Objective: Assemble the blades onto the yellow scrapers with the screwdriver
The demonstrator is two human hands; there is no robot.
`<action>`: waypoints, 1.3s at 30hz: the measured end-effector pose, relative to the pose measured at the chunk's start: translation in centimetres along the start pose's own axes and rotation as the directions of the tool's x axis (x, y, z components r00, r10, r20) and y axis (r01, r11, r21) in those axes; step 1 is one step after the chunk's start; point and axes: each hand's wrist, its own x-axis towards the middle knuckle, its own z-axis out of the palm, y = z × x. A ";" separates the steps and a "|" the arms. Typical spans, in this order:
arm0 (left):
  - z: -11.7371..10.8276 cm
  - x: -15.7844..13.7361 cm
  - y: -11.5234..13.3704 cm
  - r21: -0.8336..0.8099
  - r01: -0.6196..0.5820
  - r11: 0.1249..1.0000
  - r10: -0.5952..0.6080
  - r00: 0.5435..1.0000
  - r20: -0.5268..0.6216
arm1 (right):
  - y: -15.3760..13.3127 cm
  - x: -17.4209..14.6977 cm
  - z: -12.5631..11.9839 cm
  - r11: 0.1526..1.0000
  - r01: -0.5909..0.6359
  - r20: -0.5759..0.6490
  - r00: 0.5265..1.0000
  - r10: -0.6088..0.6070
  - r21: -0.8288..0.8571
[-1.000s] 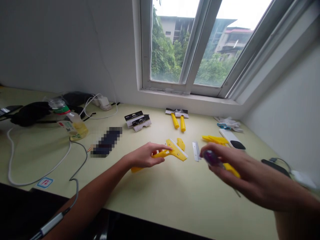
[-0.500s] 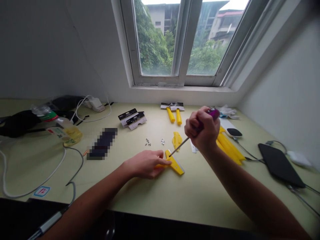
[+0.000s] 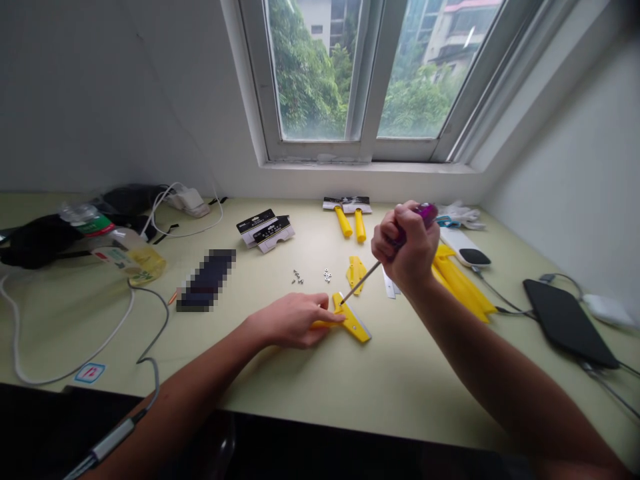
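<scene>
My left hand [image 3: 300, 320] is closed around the handle of a yellow scraper [image 3: 357, 325], its forefinger lying along the neck by the head. A metal strip edges the far side of that head. In my right hand [image 3: 407, 243] is a screwdriver [image 3: 361, 283] with a purple grip, held aslant; its tip touches the scraper head near the upper end. Just behind lie yellow plastic plates [image 3: 356, 275] and white flat strips [image 3: 389, 283]. Small screws [image 3: 298, 277] and a cluster of nuts [image 3: 327, 275] sit beyond my left hand.
Yellow handles [image 3: 360, 227] and black-and-white cards [image 3: 265, 230] lie toward the window. More yellow scraper parts [image 3: 463, 287] are right of my forearm, near a black phone-like slab [image 3: 570, 323] with cables. A bottle [image 3: 125, 253] lies at left, beside a pixelated dark rectangle [image 3: 207, 280].
The view has tilted down slightly. Both hands keep their holds, and the screwdriver tip stays on the scraper head with little visible movement.
</scene>
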 end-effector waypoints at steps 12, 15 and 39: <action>-0.1 -0.1 0.0 -0.014 0.009 1.000 -0.009 1.000 0.007 | -0.1 -0.4 0.2 1.000 -0.001 0.054 0.999 0.001 0.011; -0.1 -0.1 0.0 -0.013 0.005 1.000 -0.005 1.000 0.005 | -0.2 -0.6 0.5 1.000 -0.002 0.081 0.997 0.002 0.001; 0.1 0.0 -0.2 -0.062 0.007 0.998 -0.007 1.000 -0.004 | -7.1 3.5 0.5 -0.008 0.491 0.491 0.871 0.023 -0.871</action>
